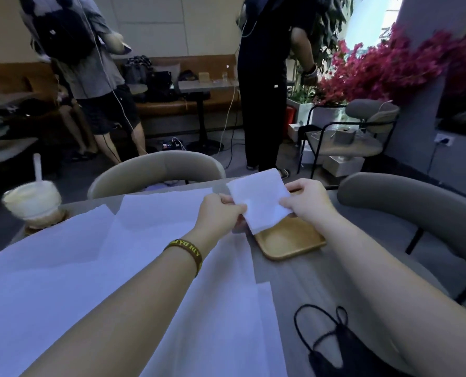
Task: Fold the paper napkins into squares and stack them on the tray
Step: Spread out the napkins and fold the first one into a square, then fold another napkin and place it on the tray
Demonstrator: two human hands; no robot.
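Folded white napkin (259, 198), approx square, held in air just above far end of wooden tray (291, 240). Left hand (221, 213) pinches its near-left edge, right hand (305, 202) pinches its right edge, both closed on it. Tray's visible part is bare. Unfolded napkins (117, 254) spread on table (308, 284) to left; lidded drink cup (33, 202) w/ straw at far left; black face mask (332, 346) near right.

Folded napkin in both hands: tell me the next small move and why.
Probably lower the folded napkin flat onto the wooden tray and let go. The left hand and right hand pinch it at opposite edges just above the tray's far end, it already looks roughly square, and the visible part of the tray holds nothing yet. Unfolded sheets wait on the table.
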